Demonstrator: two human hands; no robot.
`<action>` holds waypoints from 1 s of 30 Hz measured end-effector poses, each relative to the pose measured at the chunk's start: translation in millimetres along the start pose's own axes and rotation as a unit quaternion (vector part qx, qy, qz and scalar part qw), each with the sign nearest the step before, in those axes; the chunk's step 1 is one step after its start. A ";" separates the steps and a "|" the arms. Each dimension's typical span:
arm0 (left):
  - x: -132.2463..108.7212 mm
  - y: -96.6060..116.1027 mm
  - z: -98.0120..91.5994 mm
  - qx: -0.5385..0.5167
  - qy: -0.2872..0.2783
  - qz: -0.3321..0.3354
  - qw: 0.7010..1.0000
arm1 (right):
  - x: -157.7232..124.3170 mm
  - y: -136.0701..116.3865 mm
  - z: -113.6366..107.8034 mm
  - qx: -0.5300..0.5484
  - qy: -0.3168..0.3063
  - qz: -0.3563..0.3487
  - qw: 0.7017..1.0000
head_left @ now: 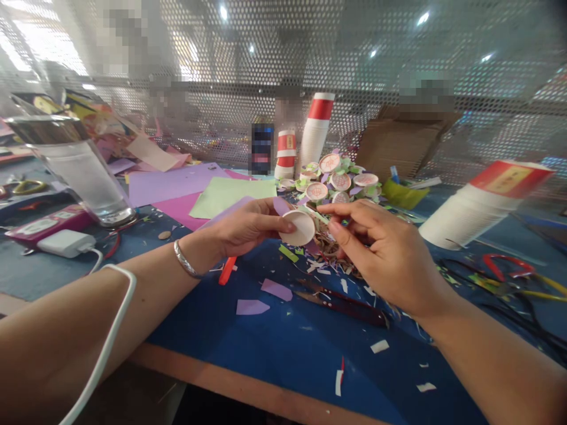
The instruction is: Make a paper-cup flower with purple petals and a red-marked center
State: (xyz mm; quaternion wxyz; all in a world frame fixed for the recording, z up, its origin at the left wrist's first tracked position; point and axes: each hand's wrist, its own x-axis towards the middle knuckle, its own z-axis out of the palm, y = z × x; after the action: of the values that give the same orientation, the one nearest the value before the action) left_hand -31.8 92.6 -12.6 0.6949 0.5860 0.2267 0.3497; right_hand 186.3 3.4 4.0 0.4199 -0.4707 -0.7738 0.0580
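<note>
My left hand (254, 227) is closed on a white paper cup base (299, 229), thumb on its flat round face. A purple paper piece (280, 206) sticks up at its upper edge. My right hand (376, 248) pinches a narrow pale green paper strip (319, 216) by the base's right edge; whether the strip touches it I cannot tell. Two pointed purple paper pieces (277, 289) lie on the blue table below. Near them are dark-handled thread snips (354, 307). Behind my hands is a pile of round cup bases with green and purple paper bits (341, 180).
Stacked paper cups stand at the back (315, 133) and on the right (469, 212). Purple and green paper sheets (234, 195) lie back left, beside a clear water bottle (88, 171) and a power strip (55, 227). Red-handled pliers (507, 268) lie right. A white cable (110, 330) crosses my left forearm.
</note>
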 end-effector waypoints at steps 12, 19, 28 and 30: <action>-2.1 2.2 5.8 -0.018 0.010 0.007 1.000 | 2.7 1.4 1.2 0.004 0.034 0.029 0.999; -4.6 2.5 10.7 0.031 -0.038 0.013 0.999 | 5.0 1.9 0.2 0.098 0.006 0.143 0.985; -6.1 -0.1 13.7 0.074 -0.097 0.022 0.992 | 6.5 3.2 4.7 0.210 -0.070 0.184 0.958; -7.0 1.1 14.8 0.084 -0.094 0.012 0.992 | 6.2 2.6 4.6 0.231 -0.073 0.181 0.953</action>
State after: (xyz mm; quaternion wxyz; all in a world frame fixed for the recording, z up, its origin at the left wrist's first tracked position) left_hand -25.9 77.7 -9.1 0.6572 0.6751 0.1818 0.2817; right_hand 183.5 11.1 3.5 0.4417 -0.4879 -0.6694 0.3446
